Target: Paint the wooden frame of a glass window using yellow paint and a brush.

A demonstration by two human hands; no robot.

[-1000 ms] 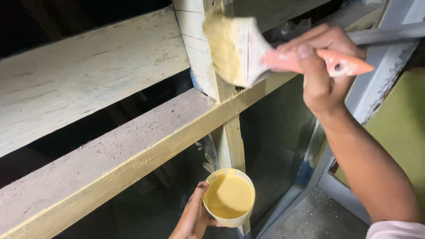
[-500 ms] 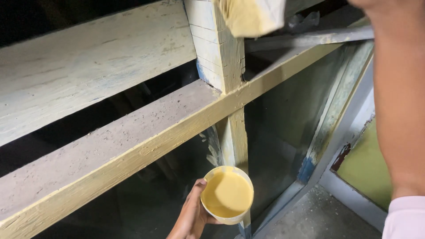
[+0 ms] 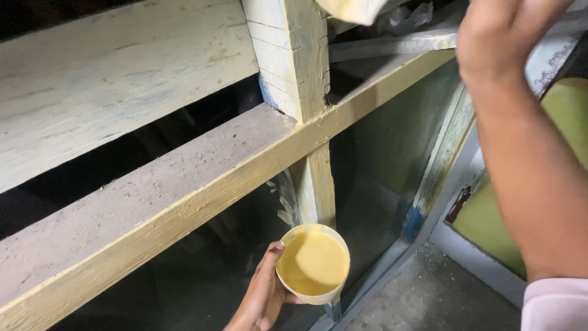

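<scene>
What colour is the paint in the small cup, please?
Pale creamy yellow, as the head view shows: the cup sits in the left hand.

The right hand (image 3: 502,37) now sits higher toward one o'clock than a second ago, its fist at the top edge and the forearm sweeping down the right side, where before the whole hand showed gripping a pink-handled brush. The paintbrush (image 3: 352,9) has climbed toward twelve o'clock: only the paint-laden tip of its bristles shows above the wooden post (image 3: 294,55), and the handle is out of sight. The post face once covered by the bristles now lies bare.
</scene>
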